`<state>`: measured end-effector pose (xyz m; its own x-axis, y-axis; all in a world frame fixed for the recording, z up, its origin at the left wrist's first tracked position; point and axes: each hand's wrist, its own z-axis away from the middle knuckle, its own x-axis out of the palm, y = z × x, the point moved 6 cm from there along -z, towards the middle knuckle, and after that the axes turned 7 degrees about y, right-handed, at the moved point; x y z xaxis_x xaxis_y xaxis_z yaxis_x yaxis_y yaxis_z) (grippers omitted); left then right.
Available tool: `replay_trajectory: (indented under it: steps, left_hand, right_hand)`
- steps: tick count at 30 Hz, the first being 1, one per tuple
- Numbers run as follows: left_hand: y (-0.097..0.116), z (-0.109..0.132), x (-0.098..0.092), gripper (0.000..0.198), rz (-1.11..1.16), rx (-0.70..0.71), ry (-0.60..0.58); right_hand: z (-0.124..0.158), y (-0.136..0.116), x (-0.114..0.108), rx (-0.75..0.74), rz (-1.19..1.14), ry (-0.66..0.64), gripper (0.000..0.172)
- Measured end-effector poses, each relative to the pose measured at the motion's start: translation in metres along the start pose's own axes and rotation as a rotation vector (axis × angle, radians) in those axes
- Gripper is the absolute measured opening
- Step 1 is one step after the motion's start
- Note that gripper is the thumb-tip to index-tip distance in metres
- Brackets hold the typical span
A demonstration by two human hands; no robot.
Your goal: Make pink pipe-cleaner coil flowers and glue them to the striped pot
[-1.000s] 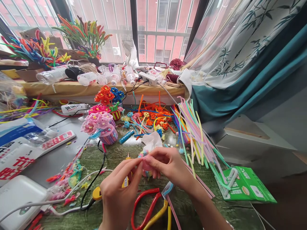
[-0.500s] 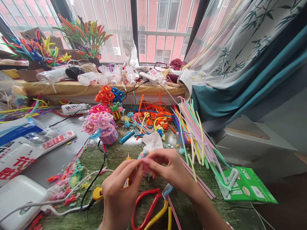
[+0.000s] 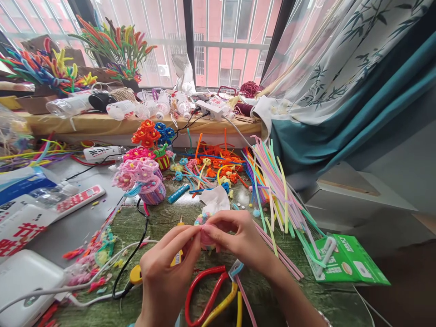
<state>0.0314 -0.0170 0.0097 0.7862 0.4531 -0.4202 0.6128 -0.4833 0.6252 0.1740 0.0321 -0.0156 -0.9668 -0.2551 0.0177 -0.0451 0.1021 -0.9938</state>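
My left hand (image 3: 168, 265) and my right hand (image 3: 241, 238) meet over the green table, thumbs and fingertips pinching a small pink fuzzy piece (image 3: 205, 235), apparently pipe cleaner. Just behind it shows a pastel, multicoloured fuzzy pipe-cleaner piece (image 3: 201, 218), largely covered by my fingers. A yellow pointed tool (image 3: 177, 258), its tip upward, lies behind my left hand. Below my hands are a red loop handle (image 3: 204, 295) and a yellow handle (image 3: 223, 304) of hand tools. A crumpled white tissue (image 3: 215, 199) lies beyond my fingertips.
Loose pipe cleaners (image 3: 272, 190) are heaped at right beside a green packet (image 3: 347, 261). Pipe-cleaner flowers in a striped pot (image 3: 152, 190) stand left of centre. A black cable (image 3: 127, 254) and a white box-shaped device (image 3: 30, 277) lie left. Plastic bottles (image 3: 122, 110) line the windowsill.
The view has shifted slightly, so most things appear a little further left. Both hands keep their pinch on the pink piece, with hardly any movement.
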Motion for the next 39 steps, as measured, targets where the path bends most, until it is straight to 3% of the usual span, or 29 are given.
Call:
replay_trajectory:
  steps: [7, 22, 35, 39]
  left_hand:
    - [0.002, -0.001, -0.001, 0.016, 0.019, 0.037, 0.004]
    - [-0.017, 0.002, 0.000, 0.013, 0.187, -0.307, 0.082]
    - [-0.004, 0.002, 0.002, 0.023, 0.188, -0.170, 0.059]
    - [-0.007, 0.000, 0.004, 0.023, 0.254, -0.245, 0.022]
  right_hand:
    - [0.001, -0.002, 0.000, 0.064, -0.098, 0.017, 0.036]
    - [-0.002, 0.004, -0.003, 0.115, -0.191, 0.021, 0.033]
    - [-0.002, 0.004, 0.000, 0.109, -0.243, 0.017, 0.031]
    - [-0.002, 0.006, 0.002, 0.080, -0.286, 0.054, 0.029]
